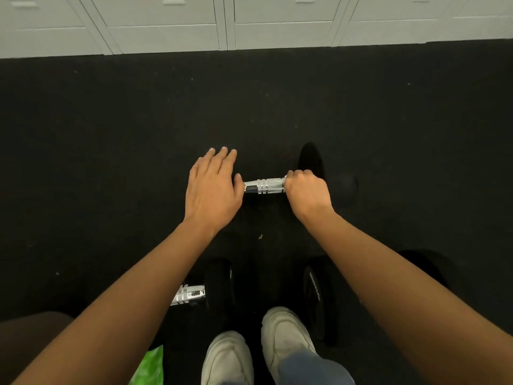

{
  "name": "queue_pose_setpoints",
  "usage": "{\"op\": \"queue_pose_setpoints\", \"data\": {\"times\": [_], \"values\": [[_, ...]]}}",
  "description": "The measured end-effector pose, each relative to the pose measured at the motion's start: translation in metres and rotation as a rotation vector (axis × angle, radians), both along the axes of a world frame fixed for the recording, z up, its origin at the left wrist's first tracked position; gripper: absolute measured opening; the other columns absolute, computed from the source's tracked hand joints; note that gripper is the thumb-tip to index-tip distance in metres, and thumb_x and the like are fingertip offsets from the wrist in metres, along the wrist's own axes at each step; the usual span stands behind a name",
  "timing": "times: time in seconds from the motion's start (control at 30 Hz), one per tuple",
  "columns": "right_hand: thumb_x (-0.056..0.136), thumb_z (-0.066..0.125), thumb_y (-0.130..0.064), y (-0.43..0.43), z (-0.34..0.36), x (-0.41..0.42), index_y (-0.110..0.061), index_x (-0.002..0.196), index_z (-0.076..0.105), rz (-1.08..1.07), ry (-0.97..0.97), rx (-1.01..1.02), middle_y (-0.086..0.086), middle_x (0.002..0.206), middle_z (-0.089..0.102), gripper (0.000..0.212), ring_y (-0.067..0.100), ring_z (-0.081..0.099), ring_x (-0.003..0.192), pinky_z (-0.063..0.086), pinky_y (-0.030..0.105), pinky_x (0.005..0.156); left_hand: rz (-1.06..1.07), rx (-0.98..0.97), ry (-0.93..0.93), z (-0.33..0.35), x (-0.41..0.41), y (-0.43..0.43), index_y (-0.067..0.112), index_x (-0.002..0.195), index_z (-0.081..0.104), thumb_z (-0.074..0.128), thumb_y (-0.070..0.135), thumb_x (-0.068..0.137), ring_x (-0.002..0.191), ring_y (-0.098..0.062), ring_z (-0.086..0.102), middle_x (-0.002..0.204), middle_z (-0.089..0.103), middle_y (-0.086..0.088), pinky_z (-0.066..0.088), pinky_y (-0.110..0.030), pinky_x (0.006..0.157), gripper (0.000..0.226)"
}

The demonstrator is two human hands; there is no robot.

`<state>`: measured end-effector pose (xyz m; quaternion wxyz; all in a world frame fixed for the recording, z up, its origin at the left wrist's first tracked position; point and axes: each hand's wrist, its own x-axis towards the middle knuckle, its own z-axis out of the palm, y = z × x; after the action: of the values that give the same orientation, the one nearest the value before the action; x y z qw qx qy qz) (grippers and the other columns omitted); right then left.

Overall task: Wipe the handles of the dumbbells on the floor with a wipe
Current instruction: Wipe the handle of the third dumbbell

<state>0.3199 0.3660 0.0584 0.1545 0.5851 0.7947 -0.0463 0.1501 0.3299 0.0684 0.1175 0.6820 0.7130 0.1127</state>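
A dumbbell lies crosswise on the black floor, its knurled silver handle (265, 185) showing between my hands. My left hand (212, 187) rests flat with straight fingers over the dumbbell's left head, which it hides. My right hand (305, 191) is curled round the handle's right end, next to the black right head (311, 159). A sliver of white shows at the right fingers; I cannot tell whether it is a wipe. A second dumbbell lies nearer me, its silver handle (188, 294) and a black head (219, 284) partly under my left forearm.
Pale grey lockers (227, 23) line the far edge of the black floor. My two white shoes (230, 357) stand at the bottom, beside another black dumbbell head (316, 295). A green packet (151, 365) lies at the lower left.
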Motion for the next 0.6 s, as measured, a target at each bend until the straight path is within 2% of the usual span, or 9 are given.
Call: {"op": "queue_pose_setpoints", "data": {"times": [0.2, 0.37, 0.5, 0.6], "values": [[0.092, 0.053, -0.006, -0.002, -0.007, -0.006, -0.003, 0.124, 0.048, -0.061, 0.078, -0.029, 0.013, 0.118, 0.056, 0.032, 0.023, 0.054, 0.107, 0.048, 0.029, 0.081, 0.011, -0.028, -0.135, -0.008, -0.005, -0.002, 0.016, 0.147, 0.022, 0.036, 0.031, 0.098, 0.145, -0.017, 0.009, 0.155, 0.022, -0.003, 0.01, -0.038, 0.118, 0.053], [0.09, 0.052, -0.001, -0.002, -0.012, -0.017, -0.006, 0.125, 0.048, 0.034, 0.186, -0.034, 0.011, 0.118, 0.057, 0.036, 0.024, 0.054, 0.109, 0.046, 0.03, 0.085, 0.015, 0.012, -0.092, -0.011, -0.004, -0.003, 0.016, 0.146, 0.026, 0.035, 0.031, 0.097, 0.143, -0.019, 0.013, 0.153, 0.026, -0.003, 0.012, -0.039, 0.116, 0.051], [0.092, 0.049, -0.001, -0.005, -0.011, -0.014, -0.008, 0.14, 0.037, 0.099, 0.216, -0.072, 0.01, 0.138, 0.047, 0.051, 0.025, 0.044, 0.127, 0.044, 0.035, 0.1, 0.013, 0.014, -0.066, -0.013, -0.005, -0.003, 0.016, 0.145, 0.028, 0.035, 0.032, 0.097, 0.143, -0.02, 0.016, 0.152, 0.028, -0.004, 0.015, -0.039, 0.114, 0.051], [0.092, 0.048, -0.002, -0.006, -0.009, -0.005, -0.01, 0.142, 0.035, 0.084, 0.196, -0.076, 0.009, 0.141, 0.044, 0.052, 0.024, 0.042, 0.129, 0.045, 0.036, 0.099, 0.012, 0.016, -0.064, -0.014, -0.005, -0.003, 0.015, 0.145, 0.029, 0.035, 0.031, 0.097, 0.142, -0.02, 0.018, 0.151, 0.03, -0.004, 0.016, -0.039, 0.113, 0.05]]}}
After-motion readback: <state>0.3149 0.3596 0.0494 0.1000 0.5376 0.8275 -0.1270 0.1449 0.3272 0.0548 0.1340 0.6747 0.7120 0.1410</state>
